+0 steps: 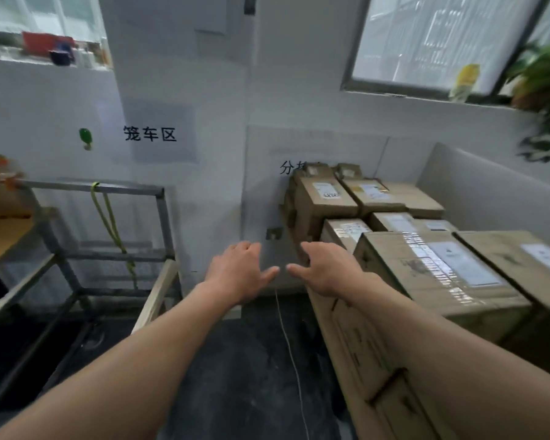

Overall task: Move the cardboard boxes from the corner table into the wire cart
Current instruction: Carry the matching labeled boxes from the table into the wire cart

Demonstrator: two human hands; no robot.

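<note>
The cardboard boxes (442,271) are stacked on the right, in the corner under the window. Two large ones lie nearest, with white labels and shiny tape on top. Smaller labelled boxes (326,198) are packed behind them, back to the far wall. Below the stack a tall brown cardboard face (362,350) runs toward the near right. It may be the side of a bigger box or a cover on the table; the blur leaves that unclear.

Both bare arms reach forward across the middle of the view. The right hand (321,268) is just beside the near-left corner of the stack, with its fingers straight and spread and nothing in them. The left hand (235,271) is close beside it over the dark floor (235,376). It is also flat, with loose fingers, and grips nothing. The two thumbs point at each other and are nearly touching.

The wire cart (162,217) stands on the left, apart from the boxes. It is a grey metal frame with mesh sides, and a yellow-green cord (108,217) hangs from its top rail. A pale wooden plank (159,293) leans against its near-right corner. On the white wall above the cart is a paper sign (150,134) with black characters, and a green hook (85,136) is to the left of the sign. A thin string (289,344) trails over the floor between the arms. At far right a leafy plant (546,90) is beside the window (426,42).
</note>
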